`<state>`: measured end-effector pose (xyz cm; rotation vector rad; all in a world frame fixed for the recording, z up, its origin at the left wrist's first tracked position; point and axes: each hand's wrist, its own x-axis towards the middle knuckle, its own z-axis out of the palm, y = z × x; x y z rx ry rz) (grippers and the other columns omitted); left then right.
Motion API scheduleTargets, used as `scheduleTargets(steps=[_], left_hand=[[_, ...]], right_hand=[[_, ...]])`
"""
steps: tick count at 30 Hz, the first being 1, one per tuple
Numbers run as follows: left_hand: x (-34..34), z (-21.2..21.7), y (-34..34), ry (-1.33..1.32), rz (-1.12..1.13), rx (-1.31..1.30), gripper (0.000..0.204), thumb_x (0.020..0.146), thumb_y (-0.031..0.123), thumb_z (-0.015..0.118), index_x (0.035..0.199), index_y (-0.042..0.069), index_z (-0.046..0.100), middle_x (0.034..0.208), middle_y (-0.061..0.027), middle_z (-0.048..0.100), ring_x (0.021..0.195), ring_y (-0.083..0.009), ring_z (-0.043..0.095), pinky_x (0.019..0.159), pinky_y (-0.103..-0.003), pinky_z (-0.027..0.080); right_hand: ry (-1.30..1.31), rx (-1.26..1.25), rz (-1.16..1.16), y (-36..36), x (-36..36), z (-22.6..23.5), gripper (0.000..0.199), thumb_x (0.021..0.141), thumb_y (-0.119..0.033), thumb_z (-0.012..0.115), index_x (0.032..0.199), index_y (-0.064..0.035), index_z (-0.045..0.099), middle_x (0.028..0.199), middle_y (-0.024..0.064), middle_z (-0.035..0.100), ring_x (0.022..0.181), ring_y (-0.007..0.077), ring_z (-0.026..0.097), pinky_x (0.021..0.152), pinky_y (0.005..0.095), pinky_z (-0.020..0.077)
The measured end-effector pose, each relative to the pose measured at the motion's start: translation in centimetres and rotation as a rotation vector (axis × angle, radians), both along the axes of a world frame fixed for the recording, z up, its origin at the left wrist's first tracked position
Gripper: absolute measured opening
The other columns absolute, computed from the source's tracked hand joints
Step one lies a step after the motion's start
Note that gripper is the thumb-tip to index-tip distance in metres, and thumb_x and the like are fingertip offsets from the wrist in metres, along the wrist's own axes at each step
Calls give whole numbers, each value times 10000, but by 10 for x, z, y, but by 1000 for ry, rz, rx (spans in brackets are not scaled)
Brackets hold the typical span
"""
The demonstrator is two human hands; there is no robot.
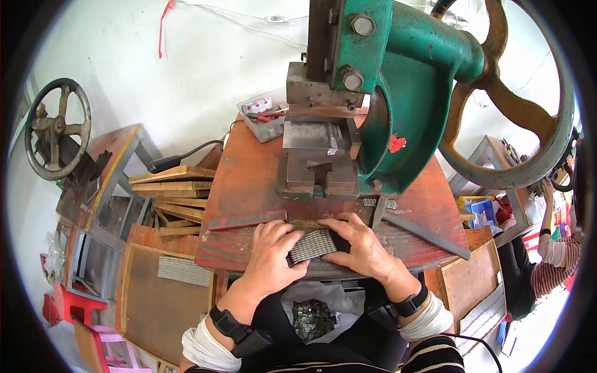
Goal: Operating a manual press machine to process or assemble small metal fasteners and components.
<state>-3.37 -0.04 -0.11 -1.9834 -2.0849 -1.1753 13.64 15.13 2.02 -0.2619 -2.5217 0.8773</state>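
We observe 2 hands at the near edge of the red-brown workbench (249, 180). Between them lies a block of small grey metal pieces (313, 245), packed in rows. The left hand (270, 248) presses on the block from 9 o'clock, fingers together and curled over its left end. The right hand (360, 244) bears on it from 3 o'clock, fingers together across the far edge; we cannot tell whether the thumbs grip beneath. At 12 o'clock from the block stands a green press (398, 93) with a large flywheel (528, 105). A dark metal bar (426, 233) lies at 3 o'clock of the right hand. At 6 o'clock, in the lap, a bag of loose metal pieces (314, 317) sits open. A wooden tray (158, 298) holding another grey strip lies at 8 o'clock.
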Motion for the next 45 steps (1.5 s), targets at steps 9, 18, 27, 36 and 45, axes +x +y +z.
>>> scheduleTargets(steps=[9,18,27,36,45], left_hand=[[1,0,3,-69,-2,32,567,662,268,839,1124,29,611,1128,-138,605,1097,-349,537,983,-488,365],[1,-12,11,-96,155,119,577,630,295,857,1085,38,613,1094,-150,599,1059,-358,546,931,-470,409],[22,8,-3,99,151,231,483,573,223,871,1005,101,693,1176,-131,530,1092,-372,489,906,-482,414],[37,37,-10,-814,-127,-36,156,844,95,747,973,19,704,796,-60,679,718,-147,644,652,-288,512],[41,38,-8,-1271,-303,-183,178,935,78,654,1060,-44,687,864,-86,702,765,-138,673,677,-271,564]], right_hand=[[142,100,-129,-6,2,-4,524,657,-102,843,1126,-34,621,1133,165,621,1047,338,598,875,394,519],[155,55,-184,-8,-2,-12,261,718,-70,799,933,-13,661,904,138,680,847,316,661,749,386,530],[176,197,-192,-20,9,2,246,741,-2,753,967,1,656,872,166,676,806,327,667,721,371,535],[54,-753,-135,-31,29,35,225,914,-15,622,1137,11,615,885,76,696,778,98,651,688,262,538],[107,-918,-100,-33,46,36,355,930,27,581,1284,29,551,926,86,698,774,112,652,688,258,545]])
